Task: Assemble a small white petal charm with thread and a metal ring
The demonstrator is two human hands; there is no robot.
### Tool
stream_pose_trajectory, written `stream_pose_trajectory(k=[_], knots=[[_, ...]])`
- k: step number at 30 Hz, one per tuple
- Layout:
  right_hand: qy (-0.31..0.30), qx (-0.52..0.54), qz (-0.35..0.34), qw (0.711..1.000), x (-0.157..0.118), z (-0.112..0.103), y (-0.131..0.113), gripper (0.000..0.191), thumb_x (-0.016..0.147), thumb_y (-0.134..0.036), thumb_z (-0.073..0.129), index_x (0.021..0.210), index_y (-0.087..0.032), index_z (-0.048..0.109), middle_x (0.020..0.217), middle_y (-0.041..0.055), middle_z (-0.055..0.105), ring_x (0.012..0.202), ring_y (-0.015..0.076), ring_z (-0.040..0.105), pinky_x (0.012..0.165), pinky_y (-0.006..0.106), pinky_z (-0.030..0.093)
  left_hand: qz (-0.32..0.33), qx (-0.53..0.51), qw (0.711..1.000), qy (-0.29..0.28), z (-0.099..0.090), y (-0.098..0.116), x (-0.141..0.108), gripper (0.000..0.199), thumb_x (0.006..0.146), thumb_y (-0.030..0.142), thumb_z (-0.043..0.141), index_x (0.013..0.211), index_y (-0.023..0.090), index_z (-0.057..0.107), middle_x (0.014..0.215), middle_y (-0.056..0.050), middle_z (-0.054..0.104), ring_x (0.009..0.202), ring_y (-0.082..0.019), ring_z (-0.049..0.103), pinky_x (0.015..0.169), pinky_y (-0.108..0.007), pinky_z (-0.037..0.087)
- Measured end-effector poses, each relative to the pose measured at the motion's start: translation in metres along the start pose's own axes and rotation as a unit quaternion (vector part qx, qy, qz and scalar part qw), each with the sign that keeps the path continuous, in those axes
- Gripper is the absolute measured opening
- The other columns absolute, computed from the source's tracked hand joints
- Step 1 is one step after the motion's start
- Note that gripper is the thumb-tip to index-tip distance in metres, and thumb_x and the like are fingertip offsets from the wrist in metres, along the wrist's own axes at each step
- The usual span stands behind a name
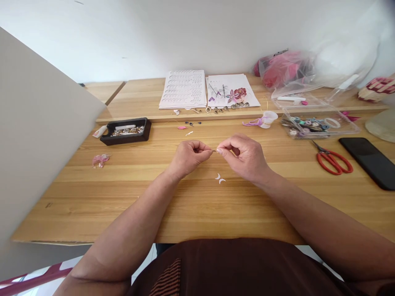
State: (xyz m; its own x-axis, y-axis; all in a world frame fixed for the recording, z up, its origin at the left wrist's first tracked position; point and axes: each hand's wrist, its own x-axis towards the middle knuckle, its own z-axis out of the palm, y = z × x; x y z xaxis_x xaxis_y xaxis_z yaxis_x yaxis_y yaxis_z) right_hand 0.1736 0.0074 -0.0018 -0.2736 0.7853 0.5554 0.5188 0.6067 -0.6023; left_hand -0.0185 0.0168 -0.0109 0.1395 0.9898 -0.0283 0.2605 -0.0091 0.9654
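Near the middle of the wooden table (123, 197), my left hand (190, 156) and my right hand (242, 156) are pinched close together, fingertips almost meeting. Between them runs a tiny thin dark piece (214, 151), held at one end by each hand; its details are too small to make out. Just below the hands lie two small white crescent pieces (220, 179). Beyond the left hand are a white sliver (189, 133), a pink petal-like piece (182, 128) and several small dark blue pieces (191, 124).
A black tray (145, 130) of beads and a pink tangle (100, 160) are on the left. Printed sheets (183, 88) stand behind. To the right are a white cup (269, 119), a clear box (348, 131), red-handled scissors (335, 161) and a black phone (368, 160).
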Motion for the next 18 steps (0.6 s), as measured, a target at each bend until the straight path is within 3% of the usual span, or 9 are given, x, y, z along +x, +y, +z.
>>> stream_pose_trajectory(k=[4, 8, 13, 18], knots=[[-0.009, 0.021, 0.001, 1.000, 0.002, -0.001, 0.003, 0.009, 0.085, -0.016, 0.066, 0.077, -0.018, 0.071, 0.074, 0.0016, 0.066, 0.066, 0.0133, 0.052, 0.064, 0.029, 0.039, -0.008, 0.010, 0.998, -0.057, -0.001, -0.001, -0.002, 0.025, 0.070, 0.038, 0.078, 0.076, 0.014, 0.073, 0.065, 0.000, 0.063, 0.057, -0.009, 0.045, 0.055, -0.024, 0.031], [-0.027, 0.066, 0.061, 0.996, 0.002, 0.002, 0.008, 0.009, 0.084, -0.023, 0.068, 0.078, -0.018, 0.072, 0.075, 0.0017, 0.066, 0.064, 0.0125, 0.051, 0.061, 0.028, 0.038, -0.016, -0.011, 0.995, -0.093, -0.001, 0.002, -0.004, 0.024, 0.070, 0.036, 0.078, 0.076, 0.014, 0.073, 0.068, -0.001, 0.064, 0.060, -0.010, 0.046, 0.057, -0.025, 0.032], [-0.066, 0.140, 0.196, 0.968, 0.002, 0.009, 0.019, 0.022, 0.080, -0.037, 0.071, 0.077, -0.016, 0.072, 0.063, -0.0005, 0.061, 0.056, 0.0107, 0.045, 0.053, 0.027, 0.033, -0.019, -0.065, 0.996, -0.064, -0.001, 0.006, -0.003, 0.027, 0.067, 0.039, 0.081, 0.073, 0.014, 0.071, 0.064, 0.001, 0.060, 0.058, -0.009, 0.043, 0.057, -0.025, 0.031], [-0.087, 0.175, 0.226, 0.954, -0.001, 0.011, 0.018, 0.026, 0.078, -0.041, 0.073, 0.073, -0.016, 0.069, 0.062, -0.0016, 0.057, 0.055, 0.0101, 0.043, 0.052, 0.026, 0.031, -0.026, -0.108, 0.994, -0.008, 0.001, 0.004, 0.001, 0.030, 0.065, 0.042, 0.083, 0.070, 0.016, 0.071, 0.065, 0.002, 0.061, 0.056, -0.007, 0.039, 0.056, -0.026, 0.031]])
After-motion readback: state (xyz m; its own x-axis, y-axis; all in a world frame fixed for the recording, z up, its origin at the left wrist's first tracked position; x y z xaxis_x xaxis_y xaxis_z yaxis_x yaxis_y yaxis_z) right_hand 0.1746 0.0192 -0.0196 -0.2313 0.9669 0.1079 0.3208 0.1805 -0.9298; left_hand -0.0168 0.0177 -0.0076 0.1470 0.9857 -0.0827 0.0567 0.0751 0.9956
